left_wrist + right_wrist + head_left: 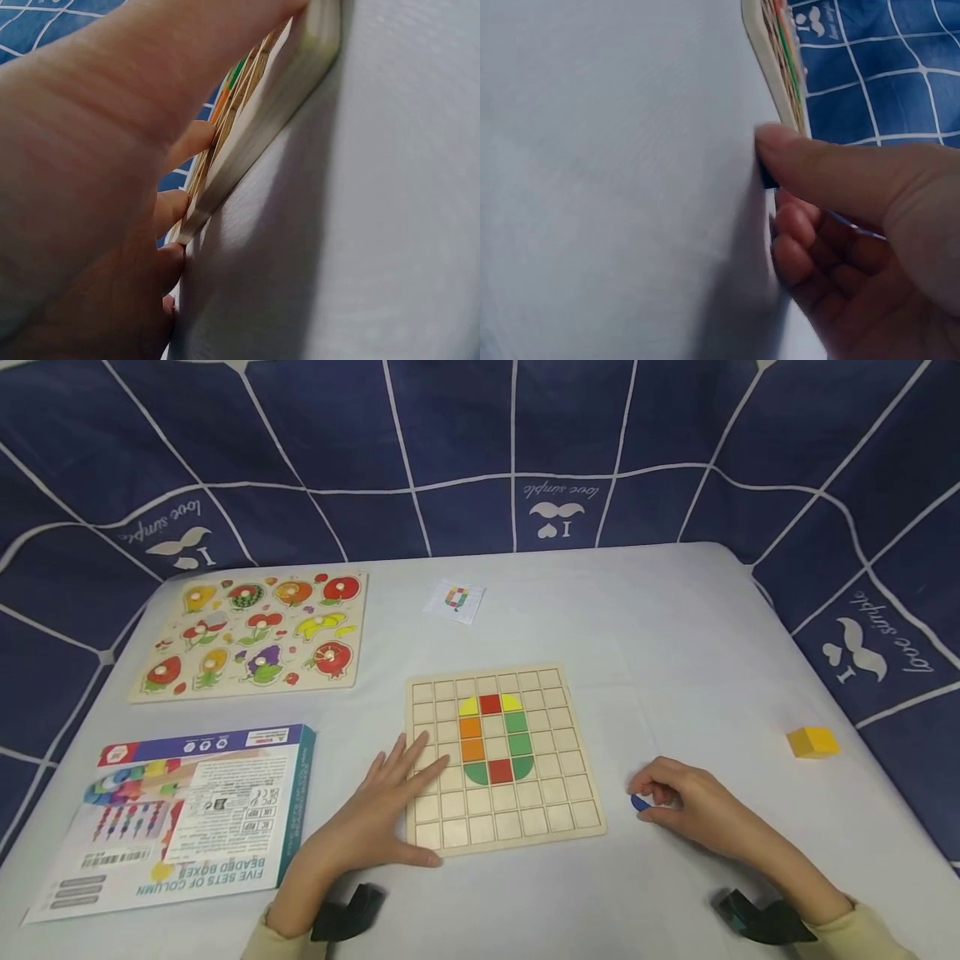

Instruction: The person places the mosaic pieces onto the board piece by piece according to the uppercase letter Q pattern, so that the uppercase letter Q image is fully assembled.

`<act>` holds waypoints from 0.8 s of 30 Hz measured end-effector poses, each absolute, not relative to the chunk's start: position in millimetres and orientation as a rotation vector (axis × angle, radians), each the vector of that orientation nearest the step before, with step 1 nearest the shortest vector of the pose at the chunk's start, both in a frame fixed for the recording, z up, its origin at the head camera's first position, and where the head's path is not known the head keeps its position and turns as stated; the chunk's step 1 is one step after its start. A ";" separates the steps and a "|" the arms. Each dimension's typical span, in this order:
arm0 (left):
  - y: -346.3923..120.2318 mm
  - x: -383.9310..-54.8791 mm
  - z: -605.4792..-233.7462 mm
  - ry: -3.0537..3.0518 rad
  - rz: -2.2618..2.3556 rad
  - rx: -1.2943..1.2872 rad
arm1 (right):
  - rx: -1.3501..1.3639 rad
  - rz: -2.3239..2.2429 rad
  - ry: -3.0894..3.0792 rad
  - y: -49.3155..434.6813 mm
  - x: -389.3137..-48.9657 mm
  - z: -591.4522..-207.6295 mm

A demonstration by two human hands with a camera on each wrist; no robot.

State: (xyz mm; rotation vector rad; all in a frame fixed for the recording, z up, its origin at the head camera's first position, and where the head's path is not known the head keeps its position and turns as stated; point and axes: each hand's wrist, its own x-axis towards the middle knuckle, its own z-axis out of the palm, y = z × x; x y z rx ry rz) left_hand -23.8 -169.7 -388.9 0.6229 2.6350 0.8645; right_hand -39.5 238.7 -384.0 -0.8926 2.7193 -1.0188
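Observation:
A square wooden grid board (480, 827) lies mid-table, with red, yellow, orange and green tiles set in an oval ring in its cells. My left hand (382, 814) rests at the board's left side, fingers spread over its edge and thumb at the near left corner. In the left wrist view the fingers touch the board's rim (247, 142). Right of the board, my right hand (693, 806) pinches a small blue tile (640, 802) between thumb and fingers, low over the table. The right wrist view shows only the dark edge of that tile (766, 174) under the thumb.
A small pattern card (456, 600) lies behind the board. At the back left is a fruit puzzle board (247, 635), with a flat product box (180, 818) in front of it. A yellow block (812, 742) sits far right. Blue checked cloth (480, 452) hangs behind the table.

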 end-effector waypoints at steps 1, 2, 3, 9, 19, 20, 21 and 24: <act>-169.6 -23.8 -388.6 2.634 0.866 0.622 | -0.889 -1.027 2.733 238.5 -39.5 -384.9; -169.5 -23.9 -388.5 2.634 0.867 0.622 | -0.886 -1.034 2.747 238.1 -39.6 -385.6; -169.4 -23.9 -388.4 2.634 0.865 0.623 | -0.887 -1.037 2.762 237.6 -39.8 -386.3; -169.1 -24.4 -388.1 2.638 0.855 0.635 | -0.919 -1.025 2.800 236.5 -43.3 -387.4; -169.5 -24.3 -387.1 2.643 0.867 0.656 | -0.911 -1.359 2.706 200.3 -61.5 -373.3; -169.5 -24.3 -387.1 2.643 0.869 0.658 | -0.884 -1.398 2.682 191.7 -61.9 -372.4; -169.6 -24.1 -387.2 2.643 0.871 0.658 | -0.862 -1.432 2.656 182.8 -61.7 -372.0; -169.1 -23.2 -387.6 2.641 0.865 0.656 | -0.816 -1.451 2.593 157.6 -57.8 -374.5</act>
